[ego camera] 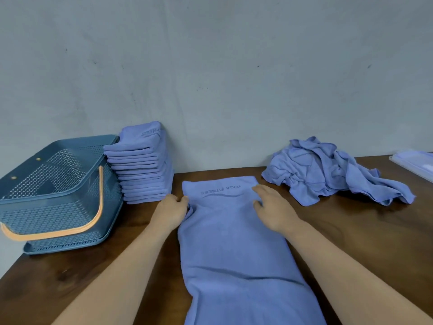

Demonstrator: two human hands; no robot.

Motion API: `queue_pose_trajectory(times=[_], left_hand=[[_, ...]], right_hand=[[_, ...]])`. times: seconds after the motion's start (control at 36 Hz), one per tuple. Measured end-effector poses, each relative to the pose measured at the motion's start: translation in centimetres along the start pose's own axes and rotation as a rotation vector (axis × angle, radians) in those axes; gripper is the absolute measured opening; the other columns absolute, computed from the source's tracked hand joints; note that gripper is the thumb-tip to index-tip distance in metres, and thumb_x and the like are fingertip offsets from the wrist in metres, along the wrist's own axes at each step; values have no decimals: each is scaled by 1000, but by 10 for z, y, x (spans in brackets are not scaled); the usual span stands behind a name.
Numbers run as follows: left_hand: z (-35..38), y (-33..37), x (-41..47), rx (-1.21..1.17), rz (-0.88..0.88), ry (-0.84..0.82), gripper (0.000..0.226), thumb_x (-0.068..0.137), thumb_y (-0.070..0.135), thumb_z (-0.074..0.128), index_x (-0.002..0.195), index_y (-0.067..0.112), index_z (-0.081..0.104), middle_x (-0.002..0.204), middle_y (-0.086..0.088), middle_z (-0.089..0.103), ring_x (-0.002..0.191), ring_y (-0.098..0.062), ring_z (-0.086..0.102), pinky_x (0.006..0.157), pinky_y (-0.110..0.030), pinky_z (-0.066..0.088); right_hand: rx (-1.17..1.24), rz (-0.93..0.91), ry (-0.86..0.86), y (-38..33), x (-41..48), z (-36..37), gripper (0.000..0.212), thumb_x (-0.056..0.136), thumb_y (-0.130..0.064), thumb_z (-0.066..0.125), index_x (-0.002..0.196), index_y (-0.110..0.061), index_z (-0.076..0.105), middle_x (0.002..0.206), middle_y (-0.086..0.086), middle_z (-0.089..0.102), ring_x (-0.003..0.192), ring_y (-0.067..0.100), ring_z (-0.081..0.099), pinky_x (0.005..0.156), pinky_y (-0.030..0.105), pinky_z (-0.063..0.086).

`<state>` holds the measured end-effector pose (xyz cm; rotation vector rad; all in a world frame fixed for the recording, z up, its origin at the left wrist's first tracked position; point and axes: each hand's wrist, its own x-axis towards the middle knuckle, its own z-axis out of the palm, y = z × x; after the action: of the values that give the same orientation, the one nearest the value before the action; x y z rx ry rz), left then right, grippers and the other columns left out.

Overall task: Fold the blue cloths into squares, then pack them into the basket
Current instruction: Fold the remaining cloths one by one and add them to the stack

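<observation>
A long blue cloth (234, 249) printed "YOGA FITNESS" lies lengthwise on the brown table, running from the near edge toward the wall. My left hand (172, 209) pinches its left edge near the far end, where the fabric bunches. My right hand (273, 208) rests on the cloth's right side with fingers spread, touching the fabric. A tall stack of folded blue cloths (143, 165) stands against the wall. The blue perforated basket (35, 198) with an orange handle sits at the far left, with no cloths visible inside. A heap of unfolded blue cloths (328, 170) lies at the back right.
A grey wall runs close behind the table (363, 242). A pale plastic lid or tray (414, 163) shows at the right edge. Bare wood lies to the right of the cloth and in front of the basket.
</observation>
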<state>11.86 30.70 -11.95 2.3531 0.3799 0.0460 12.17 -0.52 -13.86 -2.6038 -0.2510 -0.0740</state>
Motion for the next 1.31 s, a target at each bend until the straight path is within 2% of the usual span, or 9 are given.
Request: queue_pose_trajectory(times=[0.08, 0.25, 0.39, 0.53, 0.64, 0.72, 0.92, 1.08, 1.31], left_hand=[[14, 4, 26, 146, 41, -18, 42, 101, 43, 53, 76, 10, 57, 75, -4, 63, 69, -19, 61, 55, -32, 38], [26, 13, 57, 352, 57, 99, 4, 101, 10, 50, 103, 7, 53, 100, -9, 62, 87, -26, 62, 62, -32, 41], [35, 13, 76, 581, 137, 215, 22, 102, 1, 51, 123, 6, 47, 126, -10, 58, 108, -23, 64, 77, -26, 46], [65, 16, 72, 554, 420, 331, 40, 95, 14, 42, 131, 6, 57, 121, -10, 61, 111, -35, 62, 85, -47, 52], [66, 12, 88, 510, 278, -23, 61, 110, 53, 27, 166, 29, 25, 174, 3, 21, 162, -23, 13, 128, -51, 14], [62, 6, 103, 528, 196, -148, 71, 106, 67, 17, 169, 37, 1, 177, 6, -9, 163, -19, -11, 132, -50, -1], [66, 9, 122, 560, 163, -197, 75, 105, 68, 14, 168, 36, -11, 175, 2, -21, 161, -19, -21, 131, -50, -8], [68, 7, 124, 498, 187, -162, 76, 105, 68, 15, 169, 33, -5, 176, 3, -14, 162, -18, -17, 131, -49, -6], [49, -17, 70, 50, 290, 29, 49, 112, 48, 33, 150, 23, 52, 152, 1, 54, 141, -21, 48, 118, -42, 37]], right_hand=[[-43, 22, -70, 3, 30, 8, 58, 111, -38, 40, 166, -23, 28, 174, -2, 20, 160, 18, 20, 126, 44, 26], [-212, 69, -209, 21, 76, 20, 68, 107, -65, 20, 168, -39, 8, 177, -9, -7, 162, 13, -9, 130, 49, -1], [-253, 86, -172, 27, 95, 26, 76, 102, -74, 16, 168, -40, 1, 176, -9, -14, 161, 14, -15, 129, 52, -4], [-263, 97, -162, 27, 108, 33, 79, 99, -77, 14, 168, -40, -2, 175, -10, -15, 161, 15, -16, 129, 51, -5], [-260, 97, -162, 30, 121, 34, 81, 98, -79, 15, 168, -40, -2, 175, -10, -15, 161, 14, -16, 129, 51, -4], [-261, 88, -193, 35, 128, 34, 84, 96, -82, 19, 167, -43, -2, 175, -11, -17, 162, 15, -15, 130, 51, -2], [-211, 68, -199, 42, 138, 27, 95, 87, -92, 27, 166, -47, 1, 174, -16, -13, 162, 14, -10, 129, 50, 0], [-153, 64, -89, 44, 138, 32, 89, 92, -87, 23, 168, -42, 9, 175, -18, 1, 162, 12, -1, 130, 46, 6], [510, -3, 163, 54, 91, 19, 29, 105, -38, 63, 133, -36, 67, 133, -17, 64, 121, 1, 60, 106, 29, 49]])
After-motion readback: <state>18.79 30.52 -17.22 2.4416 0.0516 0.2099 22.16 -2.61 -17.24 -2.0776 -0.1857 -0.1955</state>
